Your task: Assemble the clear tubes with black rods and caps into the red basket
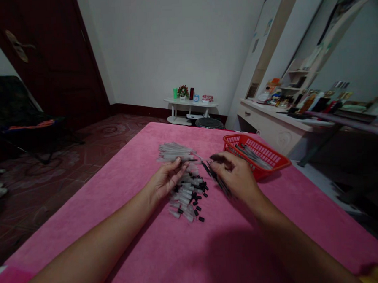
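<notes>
On a pink cloth-covered table [124, 229] lies a heap of clear pen tubes [174, 152] with small black caps [198, 196] scattered along its near side. My left hand [165, 180] rests at the heap's left edge, fingers curled round one clear tube. My right hand [237, 175] sits just right of the heap, closed on a bundle of thin dark pen refills [216, 176] that stick out toward the heap. A red plastic basket [274, 156] with several finished pens stands just beyond my right hand.
A cluttered dressing table [270, 124] with a mirror stands to the right. A small white shelf [190, 103] with ornaments is against the far wall. A dark door [54, 55] and a dark chair [20, 121] are on the left.
</notes>
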A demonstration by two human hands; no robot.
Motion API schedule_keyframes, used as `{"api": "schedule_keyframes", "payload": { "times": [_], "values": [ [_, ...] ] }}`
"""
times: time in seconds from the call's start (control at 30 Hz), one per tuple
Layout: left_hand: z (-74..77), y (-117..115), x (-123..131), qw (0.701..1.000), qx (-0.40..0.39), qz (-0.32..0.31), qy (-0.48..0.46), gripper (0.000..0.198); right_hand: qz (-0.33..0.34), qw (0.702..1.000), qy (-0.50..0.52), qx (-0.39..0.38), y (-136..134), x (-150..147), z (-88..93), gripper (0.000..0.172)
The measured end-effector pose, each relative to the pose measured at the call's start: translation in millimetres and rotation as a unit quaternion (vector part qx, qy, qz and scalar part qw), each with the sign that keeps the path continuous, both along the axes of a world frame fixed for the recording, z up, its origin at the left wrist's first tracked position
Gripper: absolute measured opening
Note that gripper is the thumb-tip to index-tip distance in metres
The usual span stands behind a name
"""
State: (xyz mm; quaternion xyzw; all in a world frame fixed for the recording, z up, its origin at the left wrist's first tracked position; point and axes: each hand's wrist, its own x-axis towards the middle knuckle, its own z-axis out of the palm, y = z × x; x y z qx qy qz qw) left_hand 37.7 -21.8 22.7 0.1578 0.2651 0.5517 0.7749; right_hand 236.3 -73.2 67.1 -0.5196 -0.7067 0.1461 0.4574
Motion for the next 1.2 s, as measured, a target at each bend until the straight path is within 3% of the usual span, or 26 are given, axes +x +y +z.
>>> {"api": "schedule_keyframes", "payload": {
  "times": [0.17,0.3,0.5,0.6,0.67,0.8,0.93,1.07,1.2],
  "values": [
    [4.4,8.8,-9.7,0.993,-0.034,0.087,-0.071,0.019,0.005,0.993,-0.11,-0.035,11.2,9.4,-25.2,0.015],
    [4.1,9.1,-10.6,0.994,-0.035,0.082,-0.069,0.019,-0.002,0.977,-0.19,-0.091,15.5,8.2,-45.4,0.018],
    [-1.7,4.6,-4.4,0.998,-0.015,0.056,-0.015,0.014,-0.016,0.969,-0.223,-0.102,14.3,5.7,-51.8,0.01],
    [-6.2,2.0,-1.2,0.999,0.024,0.029,0.019,0.013,-0.023,0.983,-0.158,-0.096,14.8,2.9,-52.8,0.008],
    [-9.3,0.6,0.5,0.998,0.057,0.006,0.037,0.014,-0.026,0.991,-0.051,-0.119,15.1,-1.5,-53.1,0.007],
    [-14.5,0.6,2.1,0.993,0.099,-0.025,0.056,0.013,-0.002,0.978,0.142,-0.154,14.1,-10.2,-50.5,0.007],
    [-19.7,6.7,0.7,0.99,0.121,-0.022,0.064,0.008,-0.003,0.981,0.161,-0.112,15.5,-12.2,-38.8,0.014],
    [-26.1,15.5,-3.2,0.99,0.127,0.016,0.062,0.002,0.019,0.965,0.218,-0.145,28.1,-19.4,-17.1,0.026],
    [-30.2,18.3,-7.0,0.986,0.149,0.036,0.071,0.011,0.042,0.935,0.305,-0.175,42.6,-36.5,-2.8,0.026]
  ]
}}
